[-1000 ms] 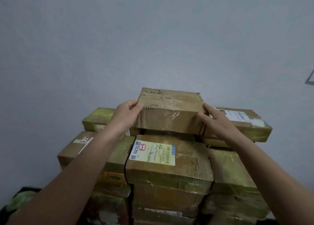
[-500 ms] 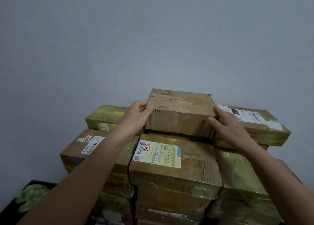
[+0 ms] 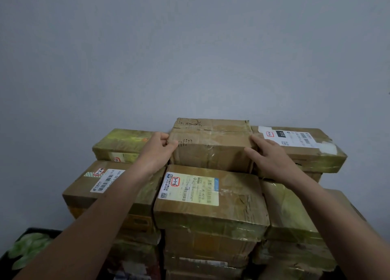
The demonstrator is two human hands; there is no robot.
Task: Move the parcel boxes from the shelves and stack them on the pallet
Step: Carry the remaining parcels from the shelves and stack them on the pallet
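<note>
Holding the top box at both ends, up on the middle of a pile of parcel boxes, right by the grey wall. Curling the left hand round its left front corner, with thumb and fingers bent tight on the cardboard. Pinching its right front corner with the right hand, thumb on the front face and fingers up the side. Lying flat on the labelled box just under it, or very nearly; cannot tell if fully set down.

Squeezed between the green-taped box on the left and the long box with a white label on the right, close against both. Lower on the left, a barcode box, partly hidden by the left arm. Lower on the right, a shiny taped box, partly hidden by the right arm.

More boxes below, all shut and taped, so insides hidden. Bottom of the pile cut off by the lower edge. Small print on the labels too blurry to read. Down in the left corner, a dark thing with pale green leaf shapes, cut off and hard to make out.
</note>
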